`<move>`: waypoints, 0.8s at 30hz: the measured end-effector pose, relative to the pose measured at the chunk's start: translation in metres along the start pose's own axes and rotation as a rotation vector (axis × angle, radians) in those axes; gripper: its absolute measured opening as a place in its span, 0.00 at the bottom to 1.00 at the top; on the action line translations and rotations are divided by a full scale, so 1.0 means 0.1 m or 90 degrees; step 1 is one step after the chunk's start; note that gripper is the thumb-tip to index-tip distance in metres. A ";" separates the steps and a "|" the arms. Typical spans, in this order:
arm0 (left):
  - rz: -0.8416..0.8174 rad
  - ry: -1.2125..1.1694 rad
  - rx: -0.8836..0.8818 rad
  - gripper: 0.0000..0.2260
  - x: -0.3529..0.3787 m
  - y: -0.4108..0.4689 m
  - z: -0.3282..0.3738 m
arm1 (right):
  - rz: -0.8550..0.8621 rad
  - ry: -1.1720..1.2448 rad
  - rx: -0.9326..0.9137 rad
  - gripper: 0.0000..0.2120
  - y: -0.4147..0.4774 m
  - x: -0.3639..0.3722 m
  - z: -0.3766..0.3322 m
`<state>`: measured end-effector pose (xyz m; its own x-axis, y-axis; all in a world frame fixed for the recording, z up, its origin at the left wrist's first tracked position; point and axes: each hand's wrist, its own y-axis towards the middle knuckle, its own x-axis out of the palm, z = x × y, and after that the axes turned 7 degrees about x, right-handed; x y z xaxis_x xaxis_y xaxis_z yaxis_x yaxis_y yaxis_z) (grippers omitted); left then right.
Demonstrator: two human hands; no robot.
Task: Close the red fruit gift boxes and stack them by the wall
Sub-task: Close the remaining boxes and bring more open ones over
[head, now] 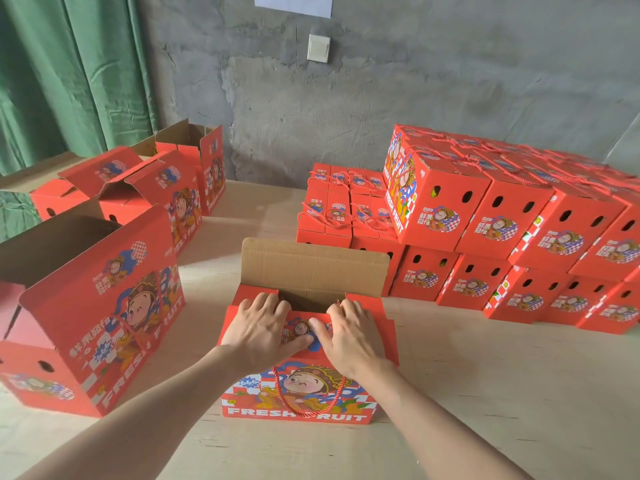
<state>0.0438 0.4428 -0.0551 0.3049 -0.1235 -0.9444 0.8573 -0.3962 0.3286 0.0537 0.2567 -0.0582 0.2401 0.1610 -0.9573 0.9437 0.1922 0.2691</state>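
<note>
Left hand (258, 327) and right hand (349, 336) press flat on the near flap (304, 329), grasping nothing (far flap (311, 268) beyond them upright). Closed boxes (485, 216) stacked far right; open boxes (90, 306) remain left.

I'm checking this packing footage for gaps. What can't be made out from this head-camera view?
- Inside of the box being closed: hidden by its near flap, the left hand and right hand.
- Contents of the open boxes on the left: blocked by their walls and raised flaps.
- Size of the closed stack: cut off by the right edge.
- Sheet on the wall: cut off by the top edge.
</note>
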 end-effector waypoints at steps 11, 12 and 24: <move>-0.039 0.010 -0.025 0.40 0.07 0.01 -0.04 | 0.106 0.068 0.167 0.16 -0.03 0.04 0.04; -0.039 0.007 -0.029 0.39 0.08 0.01 -0.04 | 0.082 0.048 0.169 0.18 -0.01 0.04 0.05; -0.002 -0.063 -0.040 0.25 0.13 0.00 -0.08 | -0.007 0.078 0.105 0.17 0.03 -0.08 0.35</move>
<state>0.0511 0.4480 -0.0669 0.2626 -0.2125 -0.9412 0.8833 -0.3396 0.3231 0.0627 0.2218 -0.0538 0.2098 0.2784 -0.9373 0.9729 0.0356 0.2284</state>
